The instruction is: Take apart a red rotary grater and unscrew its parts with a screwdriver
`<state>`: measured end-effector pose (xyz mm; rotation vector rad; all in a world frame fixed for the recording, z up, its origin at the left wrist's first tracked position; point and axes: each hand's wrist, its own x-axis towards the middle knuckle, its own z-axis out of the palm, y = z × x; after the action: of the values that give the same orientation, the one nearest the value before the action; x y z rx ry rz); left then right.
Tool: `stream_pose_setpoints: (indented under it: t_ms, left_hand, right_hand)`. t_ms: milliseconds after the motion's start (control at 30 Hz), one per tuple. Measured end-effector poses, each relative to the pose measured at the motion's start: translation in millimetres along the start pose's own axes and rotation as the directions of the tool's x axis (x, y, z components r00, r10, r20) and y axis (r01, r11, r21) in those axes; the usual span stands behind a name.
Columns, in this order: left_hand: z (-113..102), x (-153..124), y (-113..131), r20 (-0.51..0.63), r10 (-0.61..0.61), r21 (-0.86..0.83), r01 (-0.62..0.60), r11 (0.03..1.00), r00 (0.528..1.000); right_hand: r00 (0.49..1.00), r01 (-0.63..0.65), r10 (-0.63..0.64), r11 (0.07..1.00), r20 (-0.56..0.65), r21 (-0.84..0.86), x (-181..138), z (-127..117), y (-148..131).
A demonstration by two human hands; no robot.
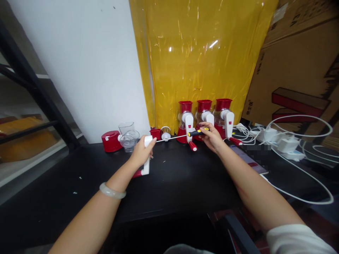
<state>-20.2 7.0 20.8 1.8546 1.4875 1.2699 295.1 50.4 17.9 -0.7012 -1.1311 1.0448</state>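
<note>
Our left hand (142,151) grips the white crank (146,165) over the desk (174,190); our right hand (211,138) holds the screwdriver (195,133), its shaft pointing to the crank's top. We seem to be at the screwdriver step; the next move calls for steady alignment.

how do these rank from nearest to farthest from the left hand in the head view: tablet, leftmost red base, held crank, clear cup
1. Crank: in the left hand.
2. Clear cup: just beyond the hand, to its left.
3. Red base: farther left, past the cup.
4. Tablet: far off to the right.
</note>
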Motion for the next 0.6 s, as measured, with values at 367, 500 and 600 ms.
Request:
stream_pose_setpoints:
  t_ms: [367, 500, 600]
  left_hand:
    - [-0.6, 3.3, -2.3, -0.007, -0.083, -0.064, 0.083, 0.994, 0.996]
    - [-0.3, 4.2, -4.0, -0.018, -0.087, -0.058, 0.086, 0.995, 0.996]
    - [-0.1, 4.5, -5.3, -0.014, -0.083, -0.045, 0.082, 0.996, 0.996]
  right_hand:
    - [1.000, 0.020, -0.023, 0.923, -0.004, -0.384, 3.3, -3.8, 8.1]
    - [0.999, 0.046, -0.042, 0.865, 0.020, -0.500, 0.6, -3.5, 5.3]
    - [0.999, 0.045, -0.039, 0.871, 0.023, -0.490, 0.8, -4.2, 5.5]
